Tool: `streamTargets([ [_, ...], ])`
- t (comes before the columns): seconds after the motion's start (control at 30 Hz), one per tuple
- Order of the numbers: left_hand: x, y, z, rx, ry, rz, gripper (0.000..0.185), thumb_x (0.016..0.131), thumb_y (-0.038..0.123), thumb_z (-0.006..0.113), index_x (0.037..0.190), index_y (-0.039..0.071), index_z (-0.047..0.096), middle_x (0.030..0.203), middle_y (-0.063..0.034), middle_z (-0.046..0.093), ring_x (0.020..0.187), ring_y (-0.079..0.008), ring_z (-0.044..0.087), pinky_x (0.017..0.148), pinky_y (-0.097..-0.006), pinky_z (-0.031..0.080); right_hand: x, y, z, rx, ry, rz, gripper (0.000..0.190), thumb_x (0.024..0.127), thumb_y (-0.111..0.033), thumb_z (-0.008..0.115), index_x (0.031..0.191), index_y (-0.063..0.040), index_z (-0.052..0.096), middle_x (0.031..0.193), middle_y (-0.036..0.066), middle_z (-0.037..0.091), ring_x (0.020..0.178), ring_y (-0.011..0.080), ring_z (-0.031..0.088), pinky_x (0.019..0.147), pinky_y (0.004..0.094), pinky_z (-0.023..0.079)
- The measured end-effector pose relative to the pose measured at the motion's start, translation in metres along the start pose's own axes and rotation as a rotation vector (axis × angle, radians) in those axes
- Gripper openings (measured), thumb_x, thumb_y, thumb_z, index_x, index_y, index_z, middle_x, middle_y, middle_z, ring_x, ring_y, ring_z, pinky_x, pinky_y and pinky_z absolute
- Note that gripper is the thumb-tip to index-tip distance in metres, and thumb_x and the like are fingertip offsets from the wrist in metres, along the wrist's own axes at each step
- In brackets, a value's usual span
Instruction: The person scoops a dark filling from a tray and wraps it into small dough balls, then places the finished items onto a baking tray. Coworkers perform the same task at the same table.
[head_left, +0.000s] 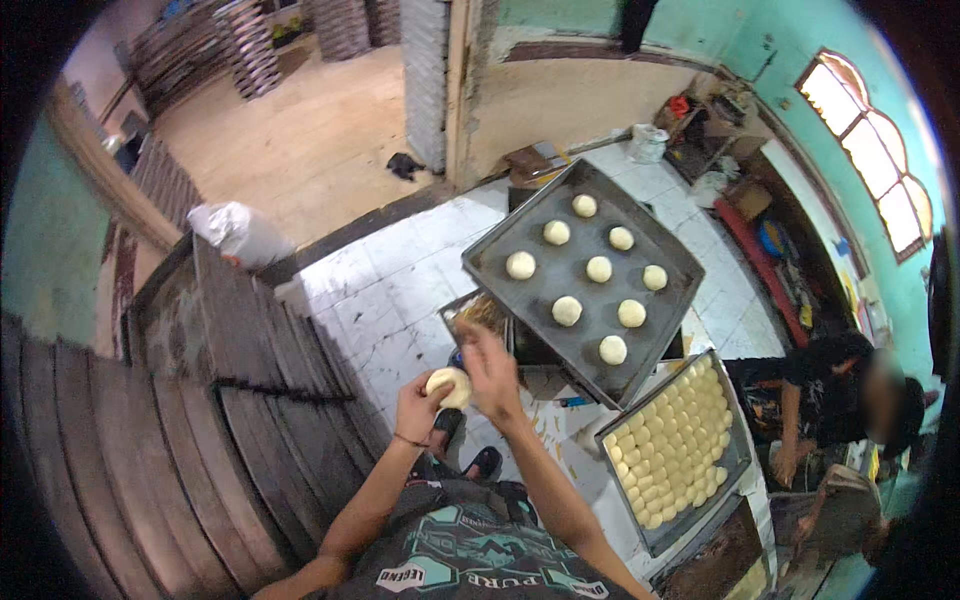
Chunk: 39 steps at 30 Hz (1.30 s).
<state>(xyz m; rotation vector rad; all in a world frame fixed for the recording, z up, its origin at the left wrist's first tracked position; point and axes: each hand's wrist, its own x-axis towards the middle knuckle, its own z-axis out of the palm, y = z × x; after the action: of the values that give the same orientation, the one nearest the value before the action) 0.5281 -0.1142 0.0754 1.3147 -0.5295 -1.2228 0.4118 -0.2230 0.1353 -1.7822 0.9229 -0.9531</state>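
My left hand (418, 411) holds a flattened round of pale dough (448, 388), with the thumb pressed on its face. Just right of it is my right hand (491, 375), blurred, with its fingers stretched out and nothing visible in them. Beyond those fingertips sits a small tray of brown, crumbly filling (487, 312), partly hidden by the hand. A large dark metal baking tray (547, 281) lies ahead to the right, carrying several spaced dough balls (598, 269). Nearer on my right, a second metal tray (667, 536) is packed with small dough pieces (667, 442).
Dark stacked trays or boards (247, 420) rise close on my left. A white sack (240, 234) stands by the doorway. At the right a person (817, 405) sits beside the packed tray. Cluttered shelving (750, 195) lines the window wall; a blue object (576, 402) lies below the large tray.
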Motion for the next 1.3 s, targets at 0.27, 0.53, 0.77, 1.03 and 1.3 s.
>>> streamTargets([
  [0.27, -0.02, -0.056, -0.028, 0.036, 0.038, -0.014, 0.031, 0.096, 0.021, 0.066, 0.115, -0.003, 0.065, 0.103, -0.0033, 0.069, 0.086, -0.013, 0.066, 0.075, -0.0277, 0.052, -0.043, 0.061, 0.085, 0.294, -0.03, 0.34, 0.038, 0.102, -0.027, 0.044, 0.103, 0.003, 0.066, 0.093, 0.013, 0.07, 0.086, 0.0231, 0.067, 0.078, 0.0341, 0.052],
  [0.53, 0.022, -0.005, -0.175, -0.671, 0.22, 0.104, 0.033, 0.095, 0.018, 0.065, 0.118, -0.006, 0.062, 0.108, -0.0097, 0.069, 0.093, -0.0171, 0.068, 0.083, -0.0317, 0.055, 0.074, 0.074, 0.186, 0.498, -0.31, 0.81, 0.036, 0.097, -0.036, 0.051, 0.123, -0.012, 0.056, 0.104, 0.006, 0.067, 0.094, 0.0187, 0.06, 0.078, 0.0309, 0.049],
  [0.77, 0.012, 0.013, -0.296, -0.447, 0.517, 0.134, 0.036, 0.081, 0.0, 0.076, 0.115, -0.003, 0.066, 0.107, -0.0096, 0.07, 0.096, -0.0188, 0.068, 0.086, -0.0333, 0.055, 0.166, -0.057, 0.427, 0.118, -1.032, 0.396, 0.063, 0.09, -0.053, 0.064, 0.125, -0.002, 0.052, 0.104, 0.015, 0.069, 0.091, 0.0207, 0.067, 0.073, 0.0368, 0.055],
  [1.03, 0.006, 0.0, -0.312, -0.187, 0.629, 0.068, 0.036, 0.08, 0.015, 0.076, 0.112, 0.0, 0.068, 0.103, -0.0079, 0.071, 0.091, -0.0204, 0.068, 0.082, -0.0343, 0.054, 0.145, -0.159, 0.518, -0.078, -0.834, -0.18, 0.056, 0.079, -0.037, 0.067, 0.111, 0.006, 0.055, 0.094, 0.025, 0.062, 0.091, 0.045, 0.062, 0.082, 0.054, 0.05],
  [1.3, 0.013, 0.005, -0.308, -0.099, 0.634, 0.072, 0.032, 0.081, 0.015, 0.075, 0.108, -0.001, 0.07, 0.1, -0.007, 0.072, 0.088, -0.0157, 0.067, 0.081, -0.0305, 0.053, 0.171, -0.209, 0.529, 0.219, -0.328, 0.056, 0.083, 0.062, -0.019, 0.081, 0.13, -0.001, 0.036, 0.131, 0.026, 0.03, 0.121, 0.0431, 0.032, 0.106, 0.0465, 0.032],
])
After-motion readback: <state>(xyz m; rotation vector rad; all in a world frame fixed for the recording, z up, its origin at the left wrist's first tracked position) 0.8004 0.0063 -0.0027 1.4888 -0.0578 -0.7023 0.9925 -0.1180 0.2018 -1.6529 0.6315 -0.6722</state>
